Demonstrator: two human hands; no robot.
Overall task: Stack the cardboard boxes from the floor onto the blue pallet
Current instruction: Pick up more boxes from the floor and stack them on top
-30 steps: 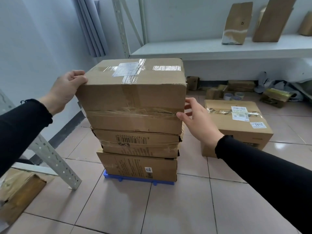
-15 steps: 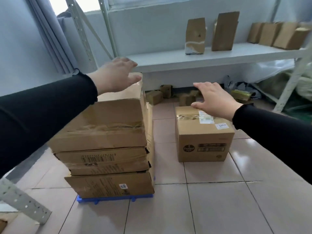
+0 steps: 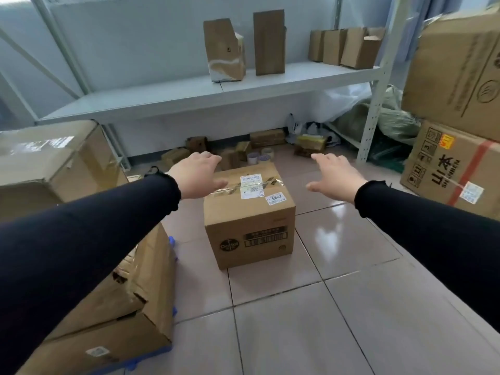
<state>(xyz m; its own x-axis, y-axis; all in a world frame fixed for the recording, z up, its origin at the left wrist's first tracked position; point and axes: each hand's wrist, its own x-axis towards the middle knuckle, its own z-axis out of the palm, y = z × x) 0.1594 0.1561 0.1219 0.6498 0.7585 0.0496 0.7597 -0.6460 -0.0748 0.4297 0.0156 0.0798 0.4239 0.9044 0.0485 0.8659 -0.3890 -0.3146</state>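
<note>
A brown cardboard box (image 3: 250, 231) with white labels and tape on top stands on the tiled floor in the middle. My left hand (image 3: 196, 175) hovers open over its top left edge, fingers spread. My right hand (image 3: 334, 175) is open to the right of the box, clear of it. At the left stands a stack of taped cardboard boxes (image 3: 130, 301) on the blue pallet (image 3: 173, 311), of which only a thin edge shows. My left forearm hides part of the stack.
A grey metal shelf (image 3: 205, 96) with upright cardboard packs runs along the back wall. Small boxes and tape rolls (image 3: 259, 156) lie under it. Large printed cartons (image 3: 454, 174) are piled at the right, beside a shelf post (image 3: 374, 104).
Both hands have left the top box of the stack and reached toward the box on the floor. The view has swung right, so the stack now sits at the left edge.
</note>
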